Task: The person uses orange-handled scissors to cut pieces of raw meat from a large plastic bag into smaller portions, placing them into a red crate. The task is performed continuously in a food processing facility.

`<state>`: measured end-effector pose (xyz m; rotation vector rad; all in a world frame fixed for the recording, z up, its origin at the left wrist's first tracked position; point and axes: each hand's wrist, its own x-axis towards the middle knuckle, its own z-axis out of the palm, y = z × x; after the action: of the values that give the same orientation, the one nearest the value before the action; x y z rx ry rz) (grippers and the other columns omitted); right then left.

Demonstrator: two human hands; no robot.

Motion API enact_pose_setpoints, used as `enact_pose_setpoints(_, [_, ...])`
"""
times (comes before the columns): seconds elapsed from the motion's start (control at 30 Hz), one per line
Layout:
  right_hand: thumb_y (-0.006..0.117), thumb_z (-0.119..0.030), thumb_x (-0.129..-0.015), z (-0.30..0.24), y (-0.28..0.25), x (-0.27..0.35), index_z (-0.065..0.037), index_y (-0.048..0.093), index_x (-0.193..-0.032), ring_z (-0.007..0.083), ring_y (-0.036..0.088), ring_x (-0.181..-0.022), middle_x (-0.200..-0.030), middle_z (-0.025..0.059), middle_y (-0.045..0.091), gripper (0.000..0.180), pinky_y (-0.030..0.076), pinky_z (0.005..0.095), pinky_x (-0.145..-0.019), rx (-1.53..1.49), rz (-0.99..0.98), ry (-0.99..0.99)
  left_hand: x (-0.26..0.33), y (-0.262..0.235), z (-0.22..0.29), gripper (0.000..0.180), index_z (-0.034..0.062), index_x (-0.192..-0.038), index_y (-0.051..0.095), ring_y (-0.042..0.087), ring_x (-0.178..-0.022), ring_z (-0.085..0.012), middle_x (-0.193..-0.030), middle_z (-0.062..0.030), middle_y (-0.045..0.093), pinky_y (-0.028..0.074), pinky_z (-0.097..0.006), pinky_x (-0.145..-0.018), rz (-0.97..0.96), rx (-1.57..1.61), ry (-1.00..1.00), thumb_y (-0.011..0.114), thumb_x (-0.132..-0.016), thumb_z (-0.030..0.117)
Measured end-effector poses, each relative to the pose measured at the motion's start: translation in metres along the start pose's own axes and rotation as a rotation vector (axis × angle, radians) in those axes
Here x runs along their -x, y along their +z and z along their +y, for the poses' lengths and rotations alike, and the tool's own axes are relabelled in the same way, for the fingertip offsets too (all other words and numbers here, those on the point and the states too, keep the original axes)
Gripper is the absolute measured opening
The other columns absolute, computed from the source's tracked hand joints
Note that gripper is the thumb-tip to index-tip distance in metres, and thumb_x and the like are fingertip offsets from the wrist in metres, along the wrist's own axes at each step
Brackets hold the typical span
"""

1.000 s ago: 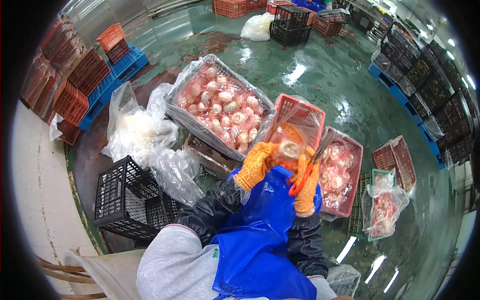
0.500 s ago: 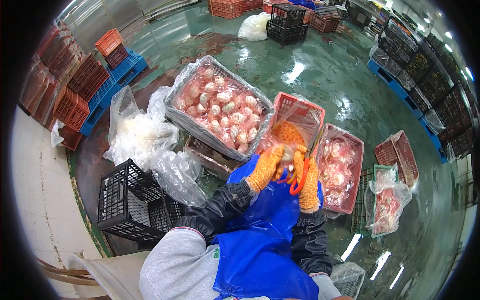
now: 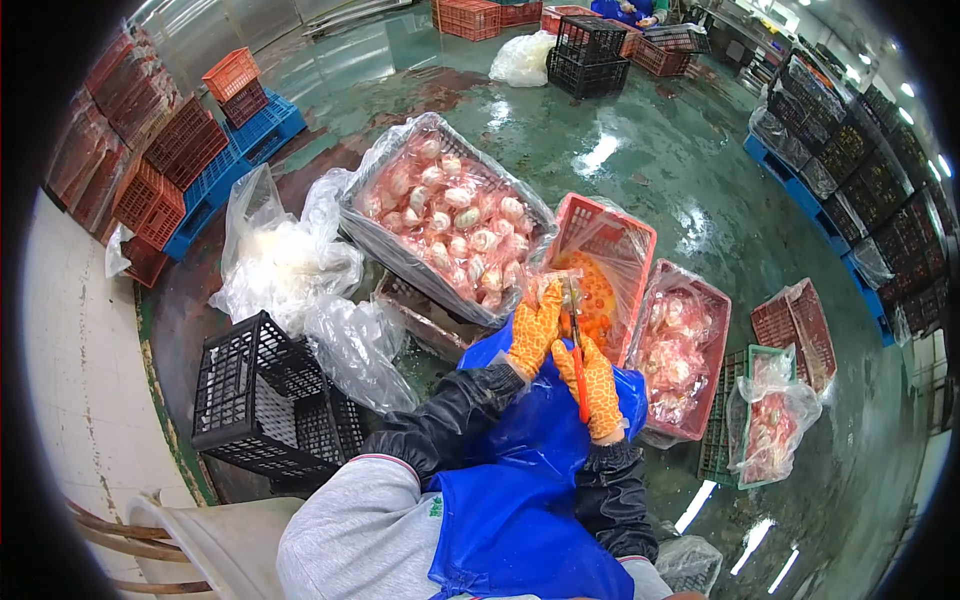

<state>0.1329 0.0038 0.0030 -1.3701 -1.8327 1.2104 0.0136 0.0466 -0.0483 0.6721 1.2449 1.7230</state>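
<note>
Now, hands: both are gloved in orange and held together above the blue apron (image 3: pixel 520 470).
Left hand (image 3: pixel 533 328): fingers are curled around a small pale piece — too hidden to be told apart.
Right hand (image 3: pixel 597 388): closed around red-handled scissors (image 3: pixel 577 345), whose blades are pointed up towards the left hand.
Crates: a red crate (image 3: pixel 640 235) is set just beyond the hands — a grey crate (image 3: pixel 350 205) of pale pink pieces is placed to its left.

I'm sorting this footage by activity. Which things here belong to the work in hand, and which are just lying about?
In use: left hand, right hand holding red-handled scissors, red crate, grey tray of pale pink pieces.
Lying about: black crate, loose plastic bags, stacked crates.
</note>
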Motion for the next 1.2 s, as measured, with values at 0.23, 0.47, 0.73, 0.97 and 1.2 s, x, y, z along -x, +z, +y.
enact_pose_setpoints(0.23, [0.06, -0.028, -0.085, 0.019, -0.002, -0.009, -0.002, 0.054, -0.109, 0.0094, 0.052, -0.065, -0.076, 0.0002, 0.056, 0.036, 0.043, 0.0229, -0.056, -0.184, 0.04, -0.161, 0.022, 0.011, 0.064, 0.023, 0.0038, -0.106, 0.055, 0.056, -0.077, -0.0098, -0.089, -0.0038, 0.061, 0.047, -0.024, -0.063, -0.144, -0.334, -0.102, 0.05, -0.092, 0.02])
enact_pose_setpoints(0.47, [0.054, -0.038, -0.087, -0.024, -0.035, 0.001, -0.002, 0.052, -0.114, 0.0067, 0.047, -0.052, -0.07, 0.0016, 0.055, 0.045, 0.039, 0.0202, -0.042, -0.371, -0.224, 0.28, -0.012, -0.021, 0.045, 0.022, 0.0113, -0.1, 0.056, 0.047, -0.048, -0.0063, -0.067, 0.0026, 0.055, 0.033, -0.021, -0.038, -0.358, -0.162, -0.293, 0.048, -0.092, 0.03])
enact_pose_setpoints(0.73, [0.034, -0.048, -0.093, 0.0, -0.039, -0.001, 0.007, 0.045, -0.121, 0.0061, 0.044, -0.049, -0.067, 0.0022, 0.052, 0.062, 0.041, 0.018, -0.046, -0.946, -0.483, 0.217, -0.029, -0.026, 0.037, 0.022, 0.0088, -0.1, 0.059, 0.052, -0.056, -0.0049, -0.079, -0.0003, 0.059, 0.033, -0.015, -0.038, -0.477, 0.16, -0.507, 0.048, -0.091, 0.026])
enact_pose_setpoints(0.97, [0.03, -0.062, -0.087, 0.007, -0.031, -0.001, 0.009, 0.042, -0.122, 0.009, 0.042, -0.047, -0.065, 0.0039, 0.05, 0.08, 0.037, 0.0199, -0.042, -1.064, -0.469, 0.186, -0.016, -0.019, 0.047, 0.021, 0.0058, -0.106, 0.056, 0.06, -0.079, -0.0103, -0.092, -0.0052, 0.06, 0.047, -0.016, -0.054, -0.467, -0.232, 0.167, 0.051, -0.089, 0.018])
enact_pose_setpoints(1.2, [0.032, -0.069, -0.082, 0.018, -0.011, -0.007, 0.002, 0.049, -0.112, 0.01, 0.036, -0.041, -0.059, 0.0035, 0.043, 0.08, 0.032, 0.0228, -0.037, -1.613, -0.579, 0.276, -0.014, 0.001, 0.036, 0.016, 0.01, -0.103, 0.054, 0.058, -0.065, -0.011, -0.085, -0.0045, 0.06, 0.044, -0.022, -0.042, -0.302, 0.264, -0.285, 0.053, -0.089, 0.019])
